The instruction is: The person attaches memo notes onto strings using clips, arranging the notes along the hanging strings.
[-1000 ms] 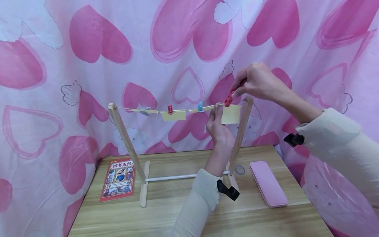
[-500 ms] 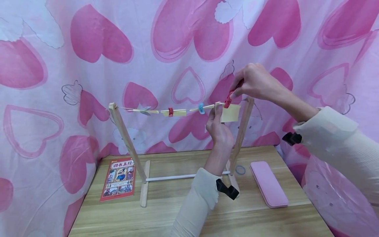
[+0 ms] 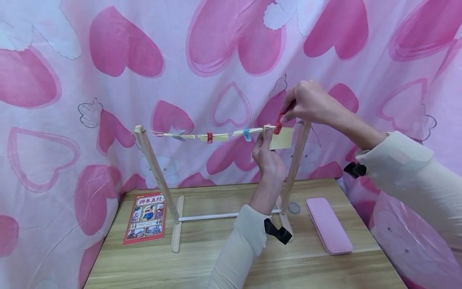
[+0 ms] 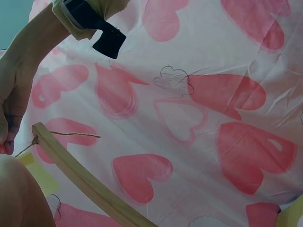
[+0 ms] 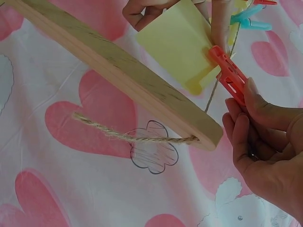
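In the head view my left hand (image 3: pixel 268 162) pinches the upper left part of a yellow sticky note (image 3: pixel 282 139) against the string, thumb in front. Just above, my right hand (image 3: pixel 311 102) grips a red clothespin (image 3: pixel 278 124) between thumb and fingers. Its nose meets the note's top edge at the string (image 5: pixel 213 94). The right wrist view shows the red clothespin (image 5: pixel 232 78) beside the curled lower edge of the sticky note (image 5: pixel 175 47). Whether its jaws have closed over both paper and string I cannot tell.
Farther left on the string hang more yellow notes (image 3: pixel 219 137), a blue clothespin (image 3: pixel 247 135), a red one (image 3: pixel 209 137) and a grey-green one (image 3: pixel 178 135). A wooden frame (image 3: pixel 157 172) carries the string. On the table lie a red book (image 3: pixel 146 218), a pink case (image 3: pixel 328 224) and a ring (image 3: pixel 294 208).
The clothespin in my right hand has tipped more upright at the note. The string's hanging notes and clothespins have swung and turned slightly. My left hand has kept its place.
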